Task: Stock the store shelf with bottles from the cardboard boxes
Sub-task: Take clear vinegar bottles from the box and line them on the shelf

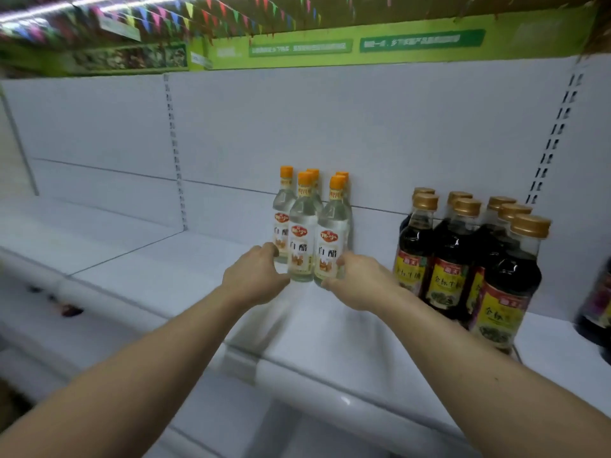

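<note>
Clear-plastic vinegar bottles, orange caps, five counted, stand upright in a cluster mid-shelf by the back panel. Left hand curls round front-left vinegar bottle low down. Right hand wraps thumb and fingers round front-right vinegar bottle near its base. Both rest on white shelf. Dark soy bottles, gold caps, seven counted, stand just beside the right hand. Another dark bottle is cut off at the right edge.
</note>
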`<state>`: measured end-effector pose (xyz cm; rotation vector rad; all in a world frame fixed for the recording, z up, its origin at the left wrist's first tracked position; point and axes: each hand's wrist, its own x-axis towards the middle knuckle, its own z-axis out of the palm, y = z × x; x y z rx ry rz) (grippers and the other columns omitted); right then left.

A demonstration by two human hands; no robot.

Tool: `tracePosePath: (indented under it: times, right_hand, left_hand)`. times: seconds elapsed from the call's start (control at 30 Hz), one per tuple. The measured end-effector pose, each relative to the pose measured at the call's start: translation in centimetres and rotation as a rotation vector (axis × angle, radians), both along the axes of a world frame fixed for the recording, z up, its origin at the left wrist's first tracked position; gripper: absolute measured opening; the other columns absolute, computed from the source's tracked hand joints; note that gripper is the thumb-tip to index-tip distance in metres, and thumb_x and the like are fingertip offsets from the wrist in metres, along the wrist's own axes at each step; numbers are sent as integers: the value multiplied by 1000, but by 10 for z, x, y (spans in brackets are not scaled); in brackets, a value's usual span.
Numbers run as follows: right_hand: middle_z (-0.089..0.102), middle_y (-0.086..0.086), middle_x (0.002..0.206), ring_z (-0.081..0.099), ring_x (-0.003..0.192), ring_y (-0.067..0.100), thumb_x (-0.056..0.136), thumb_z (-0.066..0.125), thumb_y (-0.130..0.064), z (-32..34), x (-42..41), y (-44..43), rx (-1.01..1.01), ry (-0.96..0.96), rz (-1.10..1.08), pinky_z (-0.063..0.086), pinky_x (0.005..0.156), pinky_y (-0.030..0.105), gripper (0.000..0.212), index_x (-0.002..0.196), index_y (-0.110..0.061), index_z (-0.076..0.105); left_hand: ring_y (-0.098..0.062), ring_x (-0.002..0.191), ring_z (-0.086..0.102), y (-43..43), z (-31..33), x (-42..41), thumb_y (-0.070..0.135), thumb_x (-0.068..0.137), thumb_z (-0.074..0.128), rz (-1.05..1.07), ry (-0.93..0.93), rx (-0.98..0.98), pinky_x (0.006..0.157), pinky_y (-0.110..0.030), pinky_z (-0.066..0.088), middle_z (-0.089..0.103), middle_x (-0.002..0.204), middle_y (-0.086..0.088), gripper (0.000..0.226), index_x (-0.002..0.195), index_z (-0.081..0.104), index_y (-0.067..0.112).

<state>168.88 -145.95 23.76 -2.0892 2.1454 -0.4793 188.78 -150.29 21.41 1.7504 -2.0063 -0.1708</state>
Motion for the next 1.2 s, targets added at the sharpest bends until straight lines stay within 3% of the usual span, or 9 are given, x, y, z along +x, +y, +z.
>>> tracePosePath:
  times: [0.3, 0.43, 0.6, 0.7, 0.93, 1.1, 1.2]
  right_hand:
    - [57, 0, 140, 56, 123, 26, 95, 57, -53, -12, 48, 31, 17, -1, 239, 52, 93, 42, 58, 144, -22, 49]
    - [56, 1, 140, 57, 121, 25, 96, 56, -51, -19, 88, 40, 14, -24, 373, 52, 89, 41, 60, 148, -23, 44]
    - [56, 3, 141, 55, 125, 25, 95, 58, -48, -33, 149, 52, 5, -74, 544, 51, 92, 39, 60, 148, -22, 46]
    - [56, 3, 138, 55, 123, 24, 95, 59, -44, -44, 190, 63, -12, -116, 636, 50, 92, 38, 55, 144, -22, 51]
    - [60, 8, 139, 57, 124, 26, 95, 59, -43, -84, 294, 84, 63, -74, 839, 52, 100, 43, 56, 145, -19, 52]
    - [60, 8, 138, 60, 119, 28, 95, 61, -41, -133, 366, 97, 172, -12, 845, 55, 93, 43, 57, 147, -20, 49]
    - [62, 9, 131, 63, 108, 28, 97, 60, -37, -169, 404, 103, 235, 14, 820, 56, 80, 37, 58, 150, -20, 45]
  left_hand:
    - [-18, 121, 55, 94, -16, 49, 40, 92, 61, 255, 38, 3, 93, -40, 50, 54, 136, 7, 50, 140, 50, 29]
    - [-20, 107, 61, 131, -29, 86, 40, 91, 60, 360, 77, 22, 88, -42, 54, 55, 132, 7, 48, 136, 52, 29]
    - [-22, 117, 58, 167, -48, 136, 42, 93, 62, 490, 66, 45, 90, -40, 52, 56, 136, 2, 52, 141, 51, 25]
    - [-19, 123, 56, 188, -61, 166, 41, 98, 59, 559, 43, 67, 83, -33, 43, 52, 144, 4, 52, 146, 47, 26]
    - [-19, 121, 54, 233, -102, 243, 38, 93, 60, 699, 53, 117, 81, -36, 44, 53, 134, 5, 50, 141, 51, 26]
    - [-22, 113, 56, 255, -151, 303, 34, 92, 61, 737, 80, 193, 83, -41, 52, 55, 123, 2, 41, 131, 54, 24]
    - [-25, 115, 56, 261, -187, 342, 34, 92, 62, 721, 103, 250, 88, -48, 56, 56, 122, 0, 39, 128, 55, 22]
